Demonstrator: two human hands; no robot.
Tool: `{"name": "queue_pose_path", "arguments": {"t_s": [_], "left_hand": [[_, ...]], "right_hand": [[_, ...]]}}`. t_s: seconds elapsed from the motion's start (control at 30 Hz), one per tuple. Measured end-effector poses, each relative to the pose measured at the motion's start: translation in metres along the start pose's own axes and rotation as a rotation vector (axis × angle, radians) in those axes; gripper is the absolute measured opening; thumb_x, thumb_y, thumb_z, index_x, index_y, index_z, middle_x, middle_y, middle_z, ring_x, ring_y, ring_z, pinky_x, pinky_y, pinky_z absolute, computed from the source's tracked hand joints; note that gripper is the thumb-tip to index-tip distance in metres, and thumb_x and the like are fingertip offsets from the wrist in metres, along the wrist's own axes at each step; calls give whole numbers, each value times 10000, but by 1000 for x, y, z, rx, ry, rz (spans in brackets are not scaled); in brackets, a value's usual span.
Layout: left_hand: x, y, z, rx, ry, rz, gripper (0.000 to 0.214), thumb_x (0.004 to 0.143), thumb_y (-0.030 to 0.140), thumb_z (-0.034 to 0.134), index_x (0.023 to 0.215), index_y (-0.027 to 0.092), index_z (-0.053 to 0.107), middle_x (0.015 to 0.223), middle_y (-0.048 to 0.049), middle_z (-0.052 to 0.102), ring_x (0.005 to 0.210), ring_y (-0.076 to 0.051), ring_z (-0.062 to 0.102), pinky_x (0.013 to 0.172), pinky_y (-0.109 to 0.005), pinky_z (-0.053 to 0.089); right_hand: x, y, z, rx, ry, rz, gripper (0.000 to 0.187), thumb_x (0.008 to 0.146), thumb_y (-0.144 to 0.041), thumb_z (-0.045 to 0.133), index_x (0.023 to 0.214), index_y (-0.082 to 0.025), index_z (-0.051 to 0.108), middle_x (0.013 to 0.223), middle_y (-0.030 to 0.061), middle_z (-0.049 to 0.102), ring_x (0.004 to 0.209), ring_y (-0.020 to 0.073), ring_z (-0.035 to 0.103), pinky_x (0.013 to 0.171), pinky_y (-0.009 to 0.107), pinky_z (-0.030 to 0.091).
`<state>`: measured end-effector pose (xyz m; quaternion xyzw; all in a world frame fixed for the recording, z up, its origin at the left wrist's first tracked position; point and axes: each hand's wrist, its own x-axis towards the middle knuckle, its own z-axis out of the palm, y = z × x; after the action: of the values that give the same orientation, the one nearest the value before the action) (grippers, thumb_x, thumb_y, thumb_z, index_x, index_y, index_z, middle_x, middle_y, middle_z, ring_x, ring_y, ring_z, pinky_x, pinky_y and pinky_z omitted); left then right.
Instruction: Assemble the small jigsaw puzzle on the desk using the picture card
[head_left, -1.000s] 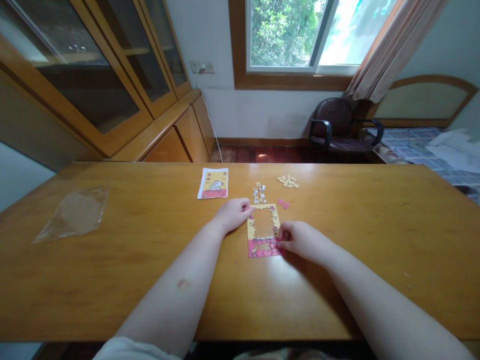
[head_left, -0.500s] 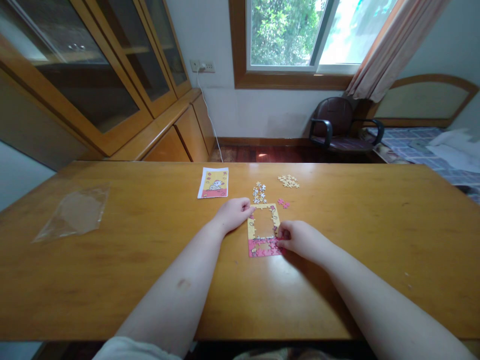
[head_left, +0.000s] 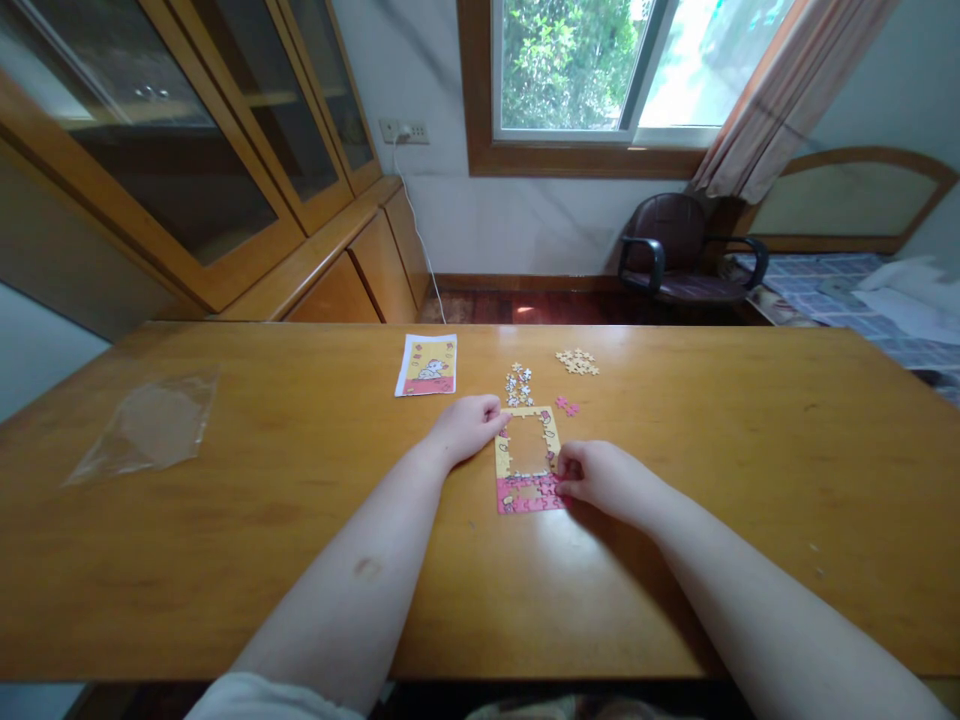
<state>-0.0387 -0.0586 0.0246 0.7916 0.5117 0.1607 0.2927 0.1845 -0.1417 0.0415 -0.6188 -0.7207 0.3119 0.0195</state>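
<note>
A partly assembled jigsaw puzzle (head_left: pixel 525 510) lies on the table, its yellow and pink border joined around an open middle, with a smaller gap in the pink lower part. At its upper left corner rests my left hand (head_left: pixel 471 425), fingers curled and the tips against the border. My right hand (head_left: pixel 596 475) is closed in a pinch on the pink right edge; whether a loose piece sits between those fingertips is hidden. Just beyond the top edge lie several white patterned pieces (head_left: pixel 519 386), and a few pink pieces (head_left: pixel 567 406) are to their right.
A printed picture card (head_left: pixel 427 366) lies beyond my left hand. Several pale yellow pieces (head_left: pixel 577 362) sit farther back. A clear plastic bag (head_left: pixel 154 425) is on the left of the wooden table (head_left: pixel 337 630). Beyond stand a cabinet (head_left: pixel 330 240) and an armchair (head_left: pixel 671 245).
Almost nothing differs. My right fingertips have shifted very slightly at the puzzle's pink right edge; my left hand stays in place.
</note>
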Motion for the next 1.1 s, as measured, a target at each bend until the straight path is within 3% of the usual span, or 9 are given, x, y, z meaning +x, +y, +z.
{"name": "queue_pose_path", "arguments": {"t_s": [0.5, 0.77, 1.1], "left_hand": [[1, -1, 1, 12, -1, 11, 326, 813, 429, 496, 612, 190, 404, 572, 39, 465, 550, -117, 395, 534, -258, 238], [2, -1, 1, 19, -6, 7, 321, 812, 428, 507, 615, 190, 417, 569, 44, 462, 552, -115, 395, 535, -258, 242], [0, 1, -1, 11, -7, 3, 329, 808, 439, 505, 613, 189, 415, 566, 43, 457, 548, -116, 398, 529, -260, 238]], "right_hand": [[-2, -1, -2, 14, -33, -84, 117, 746, -269, 620, 811, -242, 714, 728, -5, 691, 628, 135, 572, 578, 230, 361], [-5, -5, -3, -15, -56, -103, 140, 751, -272, 621, 854, -244, 711, 728, -3, 678, 610, 127, 553, 560, 229, 340], [-2, -1, 4, 18, -71, -152, 68, 730, -226, 606, 769, -219, 662, 706, -13, 649, 600, 110, 515, 550, 214, 323]]}}
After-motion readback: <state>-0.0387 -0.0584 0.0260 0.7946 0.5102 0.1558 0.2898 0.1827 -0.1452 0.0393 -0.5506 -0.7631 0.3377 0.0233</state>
